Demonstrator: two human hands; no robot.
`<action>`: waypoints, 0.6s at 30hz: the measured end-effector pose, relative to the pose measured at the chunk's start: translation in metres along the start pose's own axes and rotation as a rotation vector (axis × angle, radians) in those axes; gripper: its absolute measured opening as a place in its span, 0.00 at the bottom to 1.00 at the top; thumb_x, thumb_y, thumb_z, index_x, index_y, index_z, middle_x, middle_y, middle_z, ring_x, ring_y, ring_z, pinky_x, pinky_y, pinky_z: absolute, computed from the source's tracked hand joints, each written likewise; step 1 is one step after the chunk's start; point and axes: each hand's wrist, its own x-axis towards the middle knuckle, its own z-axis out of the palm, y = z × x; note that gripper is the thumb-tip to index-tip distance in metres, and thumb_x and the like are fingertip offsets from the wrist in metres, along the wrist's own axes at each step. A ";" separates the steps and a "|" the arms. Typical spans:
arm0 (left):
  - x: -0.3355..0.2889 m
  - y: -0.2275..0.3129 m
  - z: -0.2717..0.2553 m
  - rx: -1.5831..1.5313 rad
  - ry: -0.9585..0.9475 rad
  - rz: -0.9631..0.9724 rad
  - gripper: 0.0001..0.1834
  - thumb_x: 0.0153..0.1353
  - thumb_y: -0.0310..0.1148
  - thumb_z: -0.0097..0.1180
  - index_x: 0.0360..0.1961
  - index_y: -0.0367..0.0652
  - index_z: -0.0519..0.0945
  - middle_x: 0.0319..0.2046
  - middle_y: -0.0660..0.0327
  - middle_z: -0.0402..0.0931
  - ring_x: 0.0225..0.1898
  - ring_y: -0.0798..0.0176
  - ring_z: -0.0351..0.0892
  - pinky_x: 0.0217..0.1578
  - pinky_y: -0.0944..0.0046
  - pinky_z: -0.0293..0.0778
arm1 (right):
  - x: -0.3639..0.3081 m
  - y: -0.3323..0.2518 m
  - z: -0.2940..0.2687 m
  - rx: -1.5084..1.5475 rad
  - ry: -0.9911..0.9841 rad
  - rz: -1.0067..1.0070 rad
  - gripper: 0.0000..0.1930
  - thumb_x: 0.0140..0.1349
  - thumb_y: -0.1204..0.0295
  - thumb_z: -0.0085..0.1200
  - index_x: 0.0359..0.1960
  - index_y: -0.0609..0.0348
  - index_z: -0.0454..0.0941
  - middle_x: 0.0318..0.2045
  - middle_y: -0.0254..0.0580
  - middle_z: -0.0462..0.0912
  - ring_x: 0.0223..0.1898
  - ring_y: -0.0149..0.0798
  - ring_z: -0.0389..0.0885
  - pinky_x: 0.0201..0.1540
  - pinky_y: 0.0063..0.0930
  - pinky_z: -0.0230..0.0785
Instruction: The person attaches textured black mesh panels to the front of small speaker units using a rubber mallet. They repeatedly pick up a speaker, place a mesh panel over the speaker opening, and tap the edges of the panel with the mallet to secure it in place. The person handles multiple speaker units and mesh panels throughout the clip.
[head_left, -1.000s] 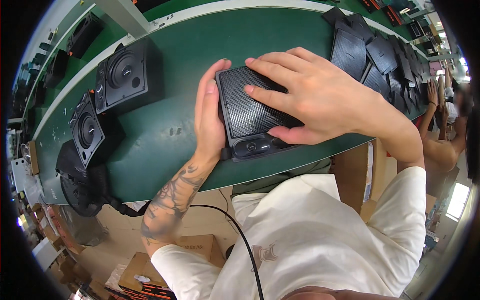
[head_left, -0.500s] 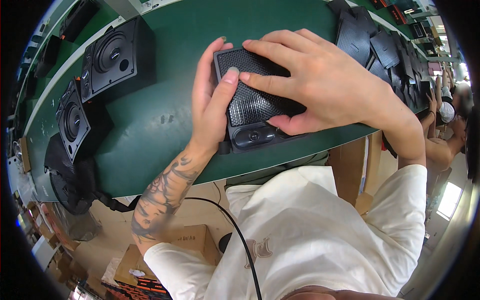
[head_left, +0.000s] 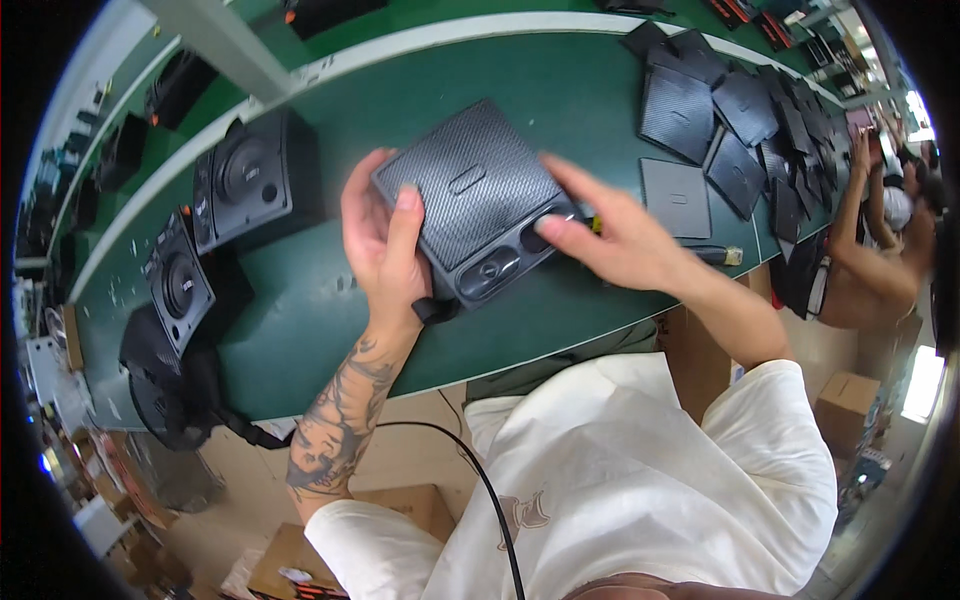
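A black box speaker [head_left: 478,170] is tilted between my hands above the green bench, its front facing up. A textured mesh grille covers most of that front, and an oval recess with a small knob lies along the near edge. My left hand [head_left: 385,240] grips the left side, thumb on the grille's edge and fingers round the side. At the right near corner my right hand [head_left: 625,235] holds on, thumb over the front's lower strip and fingers along the right side. A short black strap or tab [head_left: 434,310] sticks out at the near left corner.
Two speakers with bare cones, one farther [head_left: 245,180] and one nearer [head_left: 182,280], stand at left beside a black mesh bag [head_left: 165,385]. Loose grilles [head_left: 675,110] pile up at right, with a single grille [head_left: 675,200] and a cable plug [head_left: 733,256] nearer. Co-workers sit far right.
My right hand has slid off the top of the grille to the speaker's right side. The speaker has turned and tilted, and its grille now shows fully.
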 end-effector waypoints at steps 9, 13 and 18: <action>-0.008 0.027 0.008 0.270 -0.125 0.100 0.60 0.55 0.13 0.67 0.81 0.47 0.41 0.80 0.50 0.43 0.72 0.51 0.64 0.69 0.55 0.66 | 0.034 -0.021 -0.041 -0.404 0.098 -0.737 0.35 0.57 0.71 0.68 0.69 0.56 0.71 0.70 0.49 0.70 0.72 0.50 0.68 0.74 0.47 0.61; -0.016 0.018 0.016 0.297 -0.233 -0.188 0.61 0.56 0.14 0.68 0.81 0.48 0.40 0.72 0.48 0.59 0.60 0.58 0.76 0.58 0.61 0.77 | 0.035 -0.017 -0.058 -0.673 -0.101 -0.740 0.38 0.56 0.71 0.68 0.71 0.48 0.70 0.72 0.45 0.68 0.74 0.51 0.63 0.78 0.60 0.48; -0.016 0.037 0.020 0.138 -0.347 -0.099 0.57 0.65 0.28 0.65 0.82 0.45 0.35 0.78 0.48 0.47 0.73 0.56 0.60 0.71 0.58 0.60 | 0.010 -0.014 -0.027 -0.256 0.108 -0.514 0.38 0.57 0.61 0.72 0.68 0.52 0.71 0.76 0.58 0.53 0.77 0.68 0.47 0.76 0.58 0.49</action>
